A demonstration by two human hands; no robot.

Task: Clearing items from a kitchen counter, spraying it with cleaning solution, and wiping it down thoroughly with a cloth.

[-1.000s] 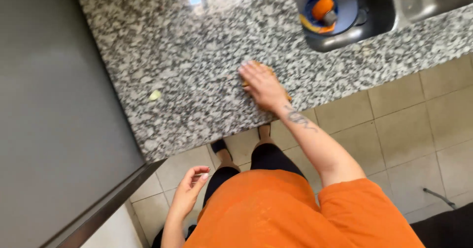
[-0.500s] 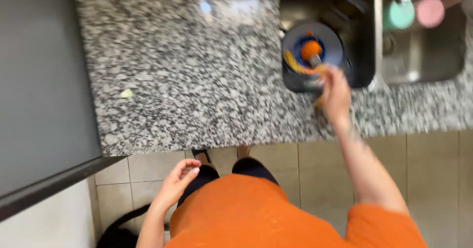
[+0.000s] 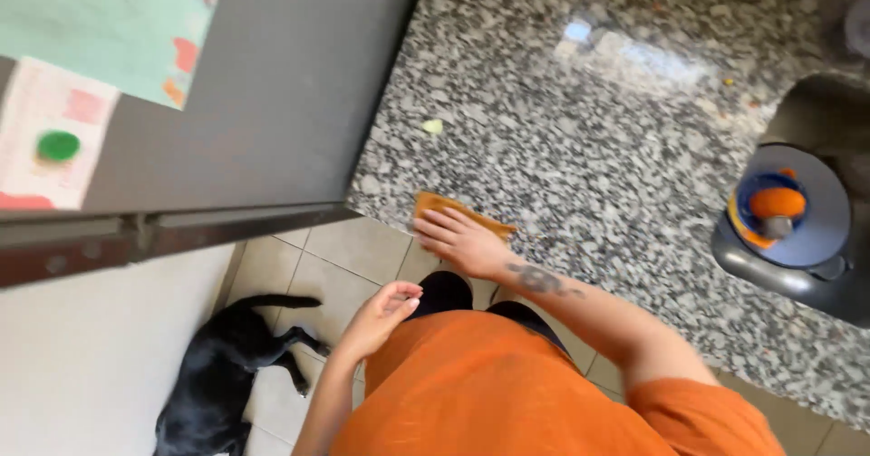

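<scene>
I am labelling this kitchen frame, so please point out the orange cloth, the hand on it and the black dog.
Flat orange cloth (image 3: 433, 203), head view, its bare left corner.
Right hand (image 3: 460, 241), head view, back of hand.
Black dog (image 3: 216, 374), head view, its back.

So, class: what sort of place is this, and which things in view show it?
Most likely a home kitchen: a speckled granite countertop, a tall dark fridge bearing papers, and a small grey appliance on the counter.

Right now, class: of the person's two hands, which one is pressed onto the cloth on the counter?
The right hand, lying flat on the orange cloth at the granite counter edge. The left hand hangs cupped over the floor, holding nothing.
</scene>
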